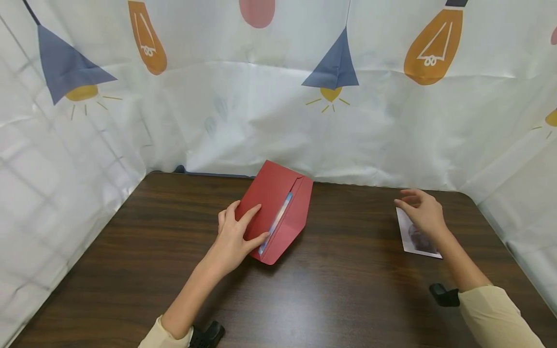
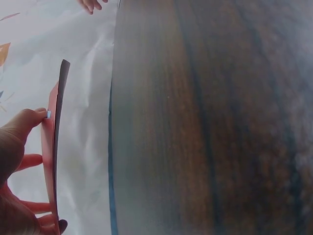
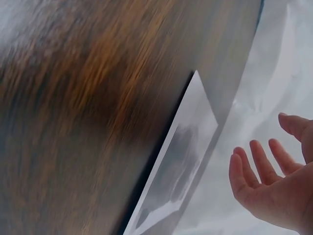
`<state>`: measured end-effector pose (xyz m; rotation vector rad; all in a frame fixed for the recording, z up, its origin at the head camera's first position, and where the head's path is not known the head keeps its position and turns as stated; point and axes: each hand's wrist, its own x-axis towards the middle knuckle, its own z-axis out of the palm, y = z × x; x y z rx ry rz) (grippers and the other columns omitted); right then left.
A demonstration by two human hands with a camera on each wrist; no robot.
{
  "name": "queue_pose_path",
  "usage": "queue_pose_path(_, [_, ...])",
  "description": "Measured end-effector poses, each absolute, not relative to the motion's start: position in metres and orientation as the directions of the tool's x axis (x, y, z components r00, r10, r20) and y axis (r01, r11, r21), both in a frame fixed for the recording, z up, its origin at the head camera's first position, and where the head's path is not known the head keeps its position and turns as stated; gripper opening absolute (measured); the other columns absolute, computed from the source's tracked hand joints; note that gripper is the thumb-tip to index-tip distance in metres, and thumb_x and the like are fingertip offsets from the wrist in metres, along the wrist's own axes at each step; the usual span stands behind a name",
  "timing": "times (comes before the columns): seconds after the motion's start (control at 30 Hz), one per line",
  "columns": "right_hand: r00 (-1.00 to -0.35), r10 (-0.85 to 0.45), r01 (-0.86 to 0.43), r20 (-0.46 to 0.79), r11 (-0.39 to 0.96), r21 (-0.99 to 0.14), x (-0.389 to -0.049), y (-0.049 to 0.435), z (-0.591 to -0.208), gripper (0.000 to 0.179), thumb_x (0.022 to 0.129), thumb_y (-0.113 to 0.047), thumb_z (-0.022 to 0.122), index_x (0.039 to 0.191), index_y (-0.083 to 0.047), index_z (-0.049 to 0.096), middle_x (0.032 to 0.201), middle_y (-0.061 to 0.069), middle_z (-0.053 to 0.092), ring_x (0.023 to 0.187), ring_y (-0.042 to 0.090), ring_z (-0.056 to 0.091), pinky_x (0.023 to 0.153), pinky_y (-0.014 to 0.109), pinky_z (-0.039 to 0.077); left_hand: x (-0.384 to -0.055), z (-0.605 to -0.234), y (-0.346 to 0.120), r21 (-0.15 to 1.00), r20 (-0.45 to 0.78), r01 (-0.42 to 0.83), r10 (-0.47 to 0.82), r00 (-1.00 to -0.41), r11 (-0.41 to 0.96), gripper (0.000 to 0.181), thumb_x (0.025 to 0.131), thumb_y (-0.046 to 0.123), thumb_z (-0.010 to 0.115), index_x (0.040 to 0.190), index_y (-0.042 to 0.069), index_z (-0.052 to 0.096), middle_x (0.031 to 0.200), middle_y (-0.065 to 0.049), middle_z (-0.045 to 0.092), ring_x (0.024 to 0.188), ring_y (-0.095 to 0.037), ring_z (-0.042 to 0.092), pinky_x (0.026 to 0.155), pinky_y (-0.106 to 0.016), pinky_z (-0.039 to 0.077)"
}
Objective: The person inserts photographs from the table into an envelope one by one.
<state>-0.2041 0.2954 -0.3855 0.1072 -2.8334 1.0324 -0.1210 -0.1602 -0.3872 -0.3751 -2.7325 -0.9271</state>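
Note:
My left hand [image 1: 235, 241] grips a red envelope [image 1: 271, 193] over the left half of the table. The envelope is tilted, and its pointed flap faces right. Along the flap's opening shows a strip of a pale blue and white card [image 1: 278, 217], mostly hidden inside. In the left wrist view the envelope [image 2: 50, 147] appears edge-on, the thumb near the card's corner. At the right, my right hand [image 1: 424, 212] hovers with loosely bent fingers, holding nothing. Below it lies a white-bordered photo [image 1: 409, 234] with a dark picture, partly covered by the hand in the head view.
The dark wood-grain table [image 1: 330, 280] has its far edge against a white curtain [image 1: 270, 116] printed with lamps and bulbs. The curtain also hangs along both sides. Dark devices are strapped at both wrists, below light sleeves [image 1: 500, 314].

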Motion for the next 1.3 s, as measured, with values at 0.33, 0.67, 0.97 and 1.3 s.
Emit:
queue_pose_path(0.33, [-0.991,0.02,-0.068,0.133,0.776,-0.627,-0.206,0.312,-0.393,0.052,0.109,-0.027,0.059,0.143,0.011,0.053,0.133,0.042,0.06,0.121,0.06,0.059,0.093,0.069,0.048,-0.12,-0.387,-0.16,0.553,0.305,0.318,0.169,-0.937,0.77,0.067,0.09,0.024,0.086,0.148,0.006,0.058,0.153,-0.03,0.035,0.131,-0.048,0.034,0.088,-0.054,0.056])
queue_pose_path(0.67, [-0.992,0.043,-0.04,0.12,0.79,-0.612,-0.204,0.324,-0.397,0.053,0.109,-0.028,0.059,0.143,0.012,0.051,0.136,0.043,0.056,0.121,0.061,0.058,0.092,0.068,0.049,-0.12,-0.386,-0.16,0.559,0.294,0.309,0.165,-0.941,0.77,0.067,0.09,0.025,0.085,0.149,0.007,0.057,0.155,-0.03,0.034,0.132,-0.048,0.034,0.089,-0.054,0.056])
queue_pose_path(0.97, [-0.991,0.062,-0.02,0.117,0.8,-0.6,-0.203,0.333,-0.403,0.052,0.108,-0.026,0.06,0.141,0.013,0.053,0.136,0.044,0.055,0.121,0.062,0.057,0.089,0.066,0.051,-0.119,-0.385,-0.161,0.56,0.295,0.313,0.168,-0.941,0.767,0.067,0.091,0.025,0.085,0.149,0.007,0.057,0.154,-0.03,0.034,0.132,-0.047,0.034,0.089,-0.054,0.056])
queue_pose_path(1.3, [-0.991,0.086,0.011,0.103,0.819,-0.573,-0.205,0.345,-0.406,0.052,0.107,-0.027,0.06,0.14,0.013,0.051,0.139,0.045,0.051,0.122,0.063,0.054,0.092,0.069,0.044,-0.12,-0.385,-0.16,0.57,0.288,0.309,0.168,-0.943,0.761,0.068,0.091,0.025,0.085,0.15,0.007,0.057,0.156,-0.029,0.033,0.133,-0.046,0.033,0.089,-0.054,0.056])
